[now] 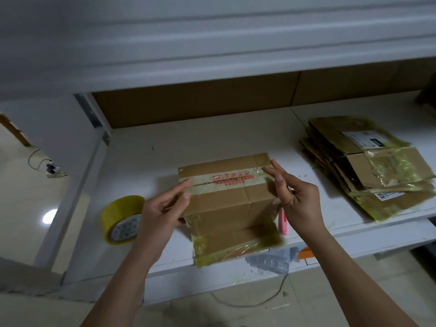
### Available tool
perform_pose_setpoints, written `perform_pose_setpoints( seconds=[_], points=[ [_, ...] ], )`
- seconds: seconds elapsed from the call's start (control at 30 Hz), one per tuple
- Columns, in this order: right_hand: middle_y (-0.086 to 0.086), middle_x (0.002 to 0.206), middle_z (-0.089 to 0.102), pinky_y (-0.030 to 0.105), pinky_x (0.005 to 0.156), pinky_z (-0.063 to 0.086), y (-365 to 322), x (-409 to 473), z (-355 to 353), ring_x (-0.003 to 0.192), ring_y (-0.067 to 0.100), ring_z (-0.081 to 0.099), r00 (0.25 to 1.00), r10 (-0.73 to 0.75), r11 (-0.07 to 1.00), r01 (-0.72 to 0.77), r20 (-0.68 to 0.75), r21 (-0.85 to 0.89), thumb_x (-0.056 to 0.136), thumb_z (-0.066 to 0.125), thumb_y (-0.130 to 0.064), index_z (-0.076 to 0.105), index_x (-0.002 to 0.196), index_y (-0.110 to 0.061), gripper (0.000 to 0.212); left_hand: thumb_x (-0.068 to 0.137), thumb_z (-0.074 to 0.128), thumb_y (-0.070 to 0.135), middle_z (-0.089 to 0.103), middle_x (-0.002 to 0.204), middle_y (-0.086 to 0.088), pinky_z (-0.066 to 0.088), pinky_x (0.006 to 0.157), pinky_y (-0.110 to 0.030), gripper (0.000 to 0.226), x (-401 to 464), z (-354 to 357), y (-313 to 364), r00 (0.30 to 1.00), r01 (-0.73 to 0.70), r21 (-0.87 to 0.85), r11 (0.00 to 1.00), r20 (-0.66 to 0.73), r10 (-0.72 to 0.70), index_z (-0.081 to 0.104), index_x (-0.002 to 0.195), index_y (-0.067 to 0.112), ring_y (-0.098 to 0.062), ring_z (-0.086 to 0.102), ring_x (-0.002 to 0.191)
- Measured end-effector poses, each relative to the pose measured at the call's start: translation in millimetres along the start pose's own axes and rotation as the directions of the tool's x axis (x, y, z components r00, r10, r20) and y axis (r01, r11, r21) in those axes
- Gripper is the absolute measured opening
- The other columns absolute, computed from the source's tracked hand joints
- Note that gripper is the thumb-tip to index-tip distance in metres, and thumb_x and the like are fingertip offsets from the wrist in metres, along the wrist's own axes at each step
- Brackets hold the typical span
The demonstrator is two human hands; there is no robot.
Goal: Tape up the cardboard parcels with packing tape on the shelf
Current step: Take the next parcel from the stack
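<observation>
Cardboard parcel [226,194] at centre of frame, standing on a white shelf [165,147] and resting partly on a flatter taped parcel [238,244] that overhangs the shelf's front edge at lower centre. Strip of clear tape [226,181] with red printing laid across the top seam, running left to right. Stack of already taped flat parcels [368,168] at right of frame, well apart from the centre parcel. Left hand [162,208] at the parcel's left end, fingers straight, fingertips pressing the tape down over the edge, thumb resting on top of the box. Right hand [295,194] at the parcel's right end, index finger and thumb extended onto the tape end, remaining fingers loosely curled, holding nothing visible. Roll of yellowish packing tape [122,219] at lower left, standing on edge near the shelf's front, just beside the left wrist. Pink object [282,220], possibly a cutter, partly hidden behind the right hand. Likely step: smoothing tape ends down the sides. Risks, judged from the layout: wrinkles or trapped air from uneven pressing; parcel sliding on the overhanging one beneath; roll knocked off the shelf by the left forearm.
</observation>
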State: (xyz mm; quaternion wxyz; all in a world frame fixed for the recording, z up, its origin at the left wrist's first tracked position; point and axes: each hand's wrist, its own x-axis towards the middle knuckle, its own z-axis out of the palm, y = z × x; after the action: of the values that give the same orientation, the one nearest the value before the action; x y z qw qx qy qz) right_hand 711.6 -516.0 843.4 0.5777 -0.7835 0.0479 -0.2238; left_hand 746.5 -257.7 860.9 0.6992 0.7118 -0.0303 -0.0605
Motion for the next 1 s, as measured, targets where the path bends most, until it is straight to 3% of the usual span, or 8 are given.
perform_pose_setpoints(
  seconds=[0.2,0.27,0.37,0.53,0.63,0.73,0.9,1.0],
  points=[
    [-0.006,0.137,0.057,0.033,0.088,0.057,7.8,0.7,1.3,0.114,0.014,0.064,0.999,-0.024,1.0,0.024,-0.021,-0.01,0.093,0.049,-0.053,0.069,0.111,-0.035,0.032,0.089,0.063,0.018,0.076,0.096,0.012,0.059,0.063,-0.026,0.028,4.3,-2.8,-3.9,1.0,0.004,0.004,1.0,-0.01,-0.004,0.07,0.109,0.037,-0.008,0.071,0.093],
    [-0.006,0.136,0.057,0.031,0.088,0.057,6.8,0.9,1.6,0.116,0.013,0.063,0.999,-0.029,1.0,0.029,-0.026,0.002,0.091,0.05,-0.051,0.069,0.111,-0.034,0.032,0.084,0.065,0.03,0.073,0.09,0.004,0.062,0.066,-0.04,0.027,5.7,-3.7,-6.2,1.0,-0.003,0.016,1.0,-0.016,0.003,0.072,0.106,0.043,-0.013,0.069,0.088],
    [-0.004,0.135,0.057,0.029,0.088,0.057,5.3,0.0,1.1,0.121,0.007,0.058,0.999,-0.032,0.999,0.032,-0.012,0.035,0.091,0.052,-0.047,0.069,0.112,-0.029,0.032,0.078,0.066,0.043,0.053,0.083,-0.007,0.054,0.077,-0.061,0.03,6.2,-4.3,-8.6,1.0,-0.008,0.05,0.999,-0.003,0.008,0.07,0.107,0.051,-0.023,0.052,0.081],
    [-0.001,0.137,0.057,0.046,0.088,0.056,4.5,-0.5,-1.0,0.123,0.014,0.058,0.999,0.038,0.996,-0.038,0.008,0.083,0.092,0.056,-0.034,0.071,0.11,-0.024,0.026,0.079,0.066,0.039,0.056,0.082,-0.009,0.053,0.079,-0.062,0.027,5.0,-2.8,-7.4,1.0,-0.015,0.021,1.0,0.002,0.015,0.073,0.104,0.048,-0.022,0.052,0.08],
    [-0.001,0.135,0.058,0.045,0.091,0.055,0.2,-2.1,-1.1,0.124,0.012,0.057,0.999,0.046,0.993,-0.046,0.007,0.104,0.089,0.057,-0.03,0.071,0.109,-0.023,0.026,0.08,0.067,0.038,0.061,0.087,-0.011,0.051,0.079,-0.065,0.027,2.7,-4.2,-6.6,1.0,-0.012,0.009,1.0,0.008,0.011,0.073,0.105,0.045,-0.023,0.055,0.083],
    [0.0,0.136,0.058,0.041,0.09,0.056,-0.9,-3.1,-1.4,0.121,0.006,0.058,0.999,0.045,0.994,-0.045,0.006,0.097,0.088,0.057,-0.03,0.071,0.109,-0.022,0.027,0.085,0.067,0.028,0.074,0.092,-0.004,0.056,0.079,-0.059,0.023,2.7,-6.1,-7.6,1.0,0.0,0.006,1.0,0.001,0.0,0.075,0.104,0.039,-0.017,0.066,0.087],
    [-0.001,0.135,0.058,0.031,0.089,0.057,1.1,-2.1,2.0,0.119,0.002,0.058,0.999,0.044,0.993,-0.042,-0.015,0.111,0.095,0.056,-0.015,0.071,0.109,-0.02,0.021,0.085,0.066,0.021,0.076,0.098,0.012,0.062,0.068,-0.034,0.024,3.4,-3.8,-6.3,1.0,0.016,-0.067,0.998,-0.02,-0.018,0.071,0.106,0.031,-0.012,0.072,0.095],
    [-0.004,0.136,0.058,0.022,0.078,0.058,-0.6,-4.7,5.6,0.106,-0.003,0.063,0.998,0.038,0.996,-0.034,-0.049,0.083,0.099,0.052,-0.014,0.07,0.11,-0.021,0.023,0.087,0.066,0.022,0.074,0.097,0.019,0.06,0.064,-0.026,0.025,0.3,-2.5,-4.2,1.0,0.013,-0.06,0.998,-0.006,-0.014,0.07,0.109,0.032,-0.007,0.071,0.094]
  ],
)
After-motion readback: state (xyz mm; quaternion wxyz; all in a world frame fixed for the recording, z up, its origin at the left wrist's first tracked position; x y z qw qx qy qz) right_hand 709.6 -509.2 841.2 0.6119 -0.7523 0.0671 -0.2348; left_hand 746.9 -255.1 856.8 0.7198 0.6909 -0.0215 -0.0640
